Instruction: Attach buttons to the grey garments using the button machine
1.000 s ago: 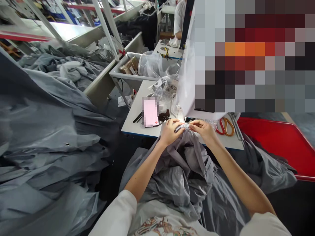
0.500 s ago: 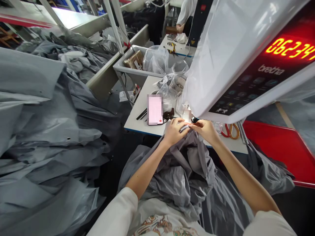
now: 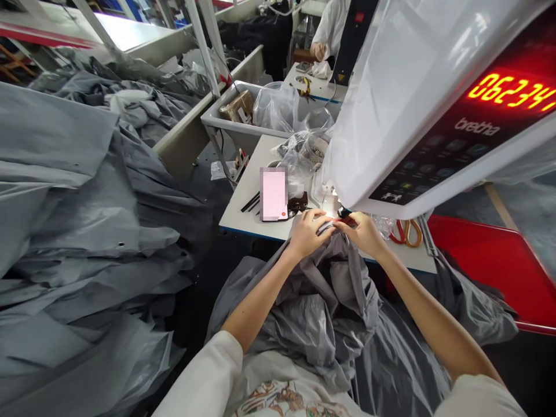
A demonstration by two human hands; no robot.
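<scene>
My left hand pinches the upper edge of a grey fabric piece under the lit area of a white machine. Just to its right, my right hand has its fingertips closed on the same edge, the two hands nearly touching. The fabric hangs from the hands down over my lap in loose folds. Close behind the fingertips is a small black part of the machine. A phone with a pink screen lies on the white table left of my hands.
Scissors with orange handles lie right of my hands. A red tray is at the right. Grey fabric is heaped at the left. Behind the table stands a bin with plastic bags. A person's hand shows at the far table.
My right hand has shifted slightly and its fingers have bent differently at the fabric edge. My left hand is nearly unchanged. The other person's hand at the far table has moved.
</scene>
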